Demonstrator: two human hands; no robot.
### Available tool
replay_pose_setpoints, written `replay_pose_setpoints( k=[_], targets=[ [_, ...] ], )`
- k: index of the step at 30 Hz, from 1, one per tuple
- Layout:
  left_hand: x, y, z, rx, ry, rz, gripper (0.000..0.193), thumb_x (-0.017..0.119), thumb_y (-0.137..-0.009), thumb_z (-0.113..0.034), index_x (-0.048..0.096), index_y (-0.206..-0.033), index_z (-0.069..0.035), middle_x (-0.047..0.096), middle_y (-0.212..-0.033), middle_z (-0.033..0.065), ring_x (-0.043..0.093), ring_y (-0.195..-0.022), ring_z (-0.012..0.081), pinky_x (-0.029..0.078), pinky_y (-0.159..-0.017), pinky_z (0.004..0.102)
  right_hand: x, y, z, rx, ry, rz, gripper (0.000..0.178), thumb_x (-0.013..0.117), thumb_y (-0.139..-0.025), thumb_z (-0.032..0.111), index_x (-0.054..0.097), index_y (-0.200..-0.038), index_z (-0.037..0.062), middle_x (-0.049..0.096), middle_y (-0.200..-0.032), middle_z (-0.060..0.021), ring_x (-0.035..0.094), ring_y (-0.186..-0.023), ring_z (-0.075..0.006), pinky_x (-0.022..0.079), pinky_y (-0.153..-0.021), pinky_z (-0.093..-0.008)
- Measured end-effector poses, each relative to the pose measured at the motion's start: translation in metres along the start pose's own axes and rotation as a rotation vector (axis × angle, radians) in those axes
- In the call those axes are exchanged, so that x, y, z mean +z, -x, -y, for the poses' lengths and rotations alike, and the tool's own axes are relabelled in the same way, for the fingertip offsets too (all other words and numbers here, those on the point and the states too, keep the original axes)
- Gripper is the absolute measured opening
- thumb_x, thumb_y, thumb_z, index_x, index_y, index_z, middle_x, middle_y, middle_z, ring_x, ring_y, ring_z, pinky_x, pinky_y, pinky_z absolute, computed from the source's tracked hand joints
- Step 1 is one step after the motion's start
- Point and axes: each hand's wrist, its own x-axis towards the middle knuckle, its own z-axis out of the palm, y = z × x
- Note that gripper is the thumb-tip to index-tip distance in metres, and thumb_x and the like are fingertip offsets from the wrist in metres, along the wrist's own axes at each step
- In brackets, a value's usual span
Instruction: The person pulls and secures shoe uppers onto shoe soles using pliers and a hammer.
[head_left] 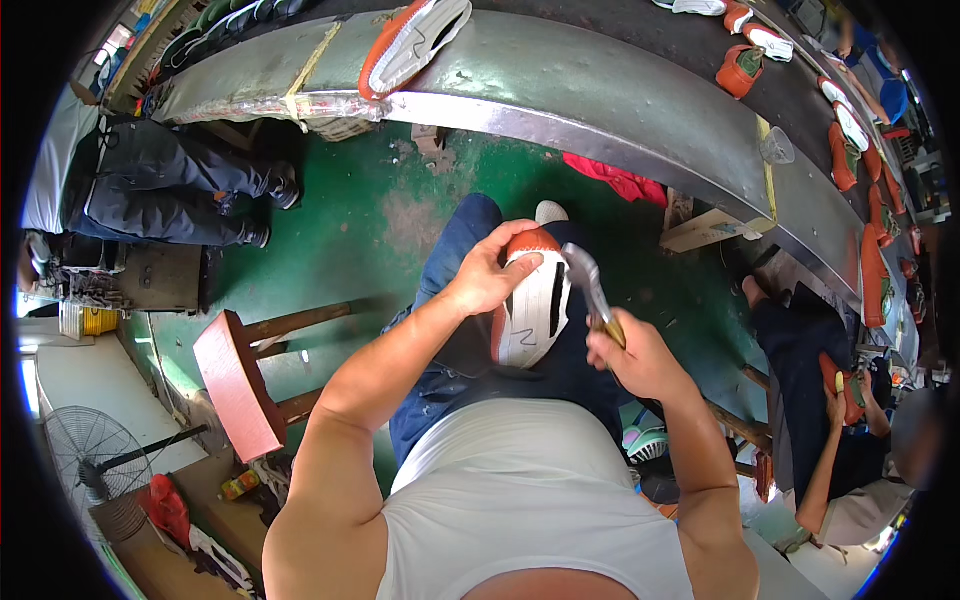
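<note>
A white shoe upper with a reddish-brown toe and sole edge [532, 320] rests on my lap, toe pointing away from me. Wrapped round its toe end is my left hand [490, 270], with the thumb pressed on the upper. My right hand [640, 355] grips the handle of a hammer [592, 285]. The hammer's metal head is close to the right side of the shoe's toe; whether it touches, I cannot tell. A dark opening shows along the shoe's right side.
A metal-edged conveyor bench [600, 110] crosses ahead, with a similar shoe [415, 45] on its edge and several more at right. A red-topped stool [240, 385] and a fan [95, 460] stand at left. Co-workers sit at both sides; the right one holds a brown shoe [840, 385].
</note>
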Motion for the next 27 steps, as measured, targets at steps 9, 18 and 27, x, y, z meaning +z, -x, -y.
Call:
replay_pose_setpoints(
  k=[9,18,27],
  targets=[
    [-0.003,0.02,0.067,-0.316,-0.451,-0.066,0.055,0.052,-0.092,-0.008,0.044,-0.145,0.003,0.063,-0.131,0.0221,0.059,-0.122,0.0281,0.043,-0.106,0.0338,0.023,-0.062,-0.034,-0.124,0.304,-0.486,0.046,0.077,-0.085,0.036,0.056,-0.101,-0.001,0.066,-0.08,-0.0152,0.068,-0.079,-0.0356,0.053,-0.073,-0.043],
    [-0.008,0.04,0.023,-0.517,0.241,0.234,0.091,0.054,-0.074,0.006,0.025,-0.159,-0.008,0.054,-0.139,0.0151,0.053,-0.127,0.0237,0.04,-0.109,0.0323,0.036,-0.065,-0.062,0.006,0.464,-0.463,0.043,0.069,-0.082,0.019,0.053,-0.117,0.0002,0.066,-0.106,-0.0258,0.065,-0.099,-0.044,0.052,-0.087,-0.0488],
    [0.016,0.079,0.062,-0.375,-0.282,0.077,0.106,0.067,-0.077,0.0,-0.001,-0.159,0.002,0.034,-0.157,0.0159,0.039,-0.14,0.0221,0.03,-0.114,0.0279,0.003,-0.007,-0.04,-0.271,0.663,-0.046,0.038,0.064,-0.091,0.016,0.057,-0.123,-0.0043,0.067,-0.101,-0.0218,0.065,-0.096,-0.042,0.052,-0.084,-0.0452]
  ],
)
